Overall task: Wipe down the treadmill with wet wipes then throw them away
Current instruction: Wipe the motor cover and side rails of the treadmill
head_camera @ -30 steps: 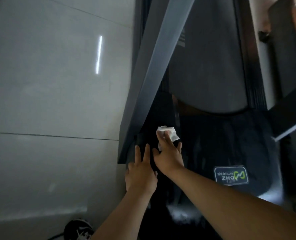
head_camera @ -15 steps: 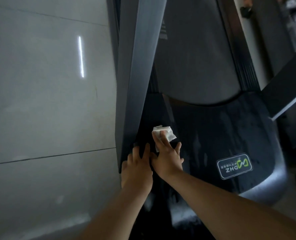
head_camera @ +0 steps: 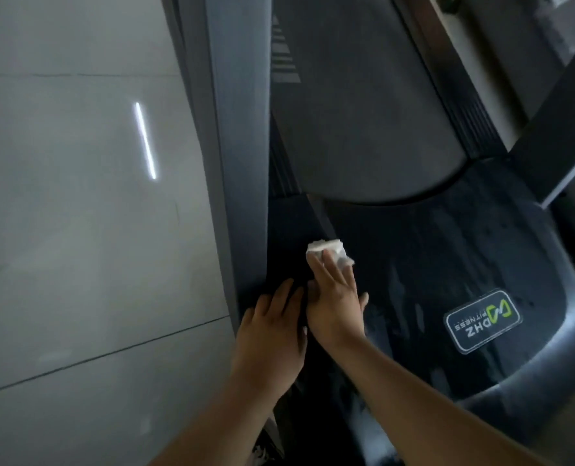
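Pressing a white wipe (head_camera: 326, 248) against the dark treadmill (head_camera: 447, 264), the right hand (head_camera: 335, 307) has its fingers straight. The left hand (head_camera: 269, 338) lies flat and empty beside it, by the grey post (head_camera: 242, 146).

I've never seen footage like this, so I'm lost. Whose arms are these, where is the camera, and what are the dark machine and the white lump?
The camera sits on a person's head, looking down; the bare arms are the wearer's. The machine is a treadmill: a glossy black cover with a dark logo badge, and the grey running belt beyond it. A grey slanted post rises on the left, above pale floor tiles. The right hand presses a crumpled white wet wipe onto the black cover with straight fingers. The left hand lies flat beside it, holding nothing.
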Action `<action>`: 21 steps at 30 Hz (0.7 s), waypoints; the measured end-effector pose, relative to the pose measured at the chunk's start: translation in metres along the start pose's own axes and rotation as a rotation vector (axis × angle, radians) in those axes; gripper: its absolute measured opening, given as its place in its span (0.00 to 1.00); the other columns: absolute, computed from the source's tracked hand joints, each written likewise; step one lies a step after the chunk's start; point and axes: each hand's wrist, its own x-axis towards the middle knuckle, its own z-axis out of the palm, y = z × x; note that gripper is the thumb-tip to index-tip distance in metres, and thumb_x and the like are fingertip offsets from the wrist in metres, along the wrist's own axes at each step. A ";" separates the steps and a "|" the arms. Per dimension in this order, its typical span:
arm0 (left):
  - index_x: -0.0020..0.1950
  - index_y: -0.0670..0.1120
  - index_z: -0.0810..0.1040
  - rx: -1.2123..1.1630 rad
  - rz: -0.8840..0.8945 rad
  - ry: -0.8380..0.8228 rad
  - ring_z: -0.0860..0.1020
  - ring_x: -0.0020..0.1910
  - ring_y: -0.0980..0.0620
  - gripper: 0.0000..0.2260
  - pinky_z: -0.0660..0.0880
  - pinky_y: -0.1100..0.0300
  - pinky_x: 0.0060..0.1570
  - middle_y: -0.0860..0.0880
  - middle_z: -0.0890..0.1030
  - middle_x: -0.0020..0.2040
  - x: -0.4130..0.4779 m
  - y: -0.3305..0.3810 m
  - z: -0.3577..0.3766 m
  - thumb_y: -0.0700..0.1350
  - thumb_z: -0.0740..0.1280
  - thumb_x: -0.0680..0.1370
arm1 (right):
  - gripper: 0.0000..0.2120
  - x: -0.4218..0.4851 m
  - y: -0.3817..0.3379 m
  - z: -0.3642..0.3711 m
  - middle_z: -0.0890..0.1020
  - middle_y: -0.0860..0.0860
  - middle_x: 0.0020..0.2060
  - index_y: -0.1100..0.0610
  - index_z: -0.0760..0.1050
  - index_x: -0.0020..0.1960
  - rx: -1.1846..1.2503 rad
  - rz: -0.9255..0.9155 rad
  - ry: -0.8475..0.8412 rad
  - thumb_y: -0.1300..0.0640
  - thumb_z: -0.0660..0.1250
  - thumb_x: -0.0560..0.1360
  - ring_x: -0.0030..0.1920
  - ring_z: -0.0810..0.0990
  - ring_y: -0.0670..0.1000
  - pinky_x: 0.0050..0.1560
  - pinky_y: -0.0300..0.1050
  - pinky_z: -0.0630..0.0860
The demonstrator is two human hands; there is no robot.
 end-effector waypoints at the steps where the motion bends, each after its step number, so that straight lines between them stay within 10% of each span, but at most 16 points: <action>1: 0.70 0.50 0.76 0.017 0.018 0.010 0.78 0.57 0.49 0.26 0.78 0.54 0.52 0.50 0.77 0.68 0.003 -0.004 0.000 0.50 0.72 0.71 | 0.29 0.014 -0.001 0.000 0.51 0.40 0.80 0.39 0.57 0.79 -0.015 -0.031 0.042 0.60 0.55 0.83 0.81 0.39 0.50 0.74 0.72 0.39; 6: 0.61 0.45 0.81 0.179 0.152 0.068 0.79 0.60 0.44 0.22 0.70 0.46 0.60 0.45 0.81 0.59 0.013 -0.010 0.005 0.49 0.56 0.72 | 0.25 0.087 -0.015 -0.003 0.57 0.49 0.80 0.51 0.56 0.80 -0.055 -0.059 0.138 0.57 0.52 0.83 0.81 0.45 0.51 0.78 0.63 0.46; 21: 0.56 0.44 0.80 0.320 0.461 0.380 0.77 0.54 0.42 0.16 0.67 0.45 0.57 0.44 0.79 0.52 0.022 -0.042 0.028 0.50 0.58 0.78 | 0.23 0.039 0.009 0.003 0.67 0.44 0.74 0.43 0.64 0.75 -0.078 -0.220 0.212 0.57 0.54 0.82 0.74 0.64 0.46 0.78 0.53 0.48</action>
